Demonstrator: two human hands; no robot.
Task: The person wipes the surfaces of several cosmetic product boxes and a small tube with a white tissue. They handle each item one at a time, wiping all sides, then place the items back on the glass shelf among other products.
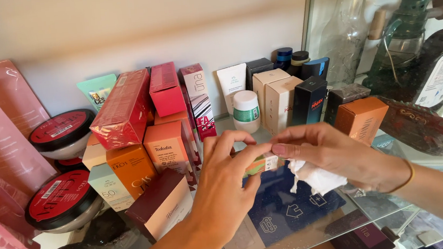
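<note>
In the middle of the frame the left hand and the right hand meet over a glass shelf, and both pinch the same small cardboard box with orange, green and white faces: the left thumb and forefinger close on its left end, the right fingertips press on its right end, so the box sits between the two hands, just above the shelf. The right hand also keeps a crumpled white cloth folded under its palm; the cloth looks soft and wrinkled and hangs a little below the fingers. A thin cord bracelet is around each wrist. Directly under the hands lies a flat dark blue box with pale printed symbols, matt in texture. To the left of the hands stand many rectangular cartons, among them a tall orange cardboard box and a glossy red box wrapped in film that leans on the others. At the left edge two round jars with red and black lids lie tilted. Behind the hands a small white bottle with a green band stands upright, near a smooth black carton. In the right part of the frame an orange carton stands beside a dark red carved lizard figure, rough and scaly.
</note>
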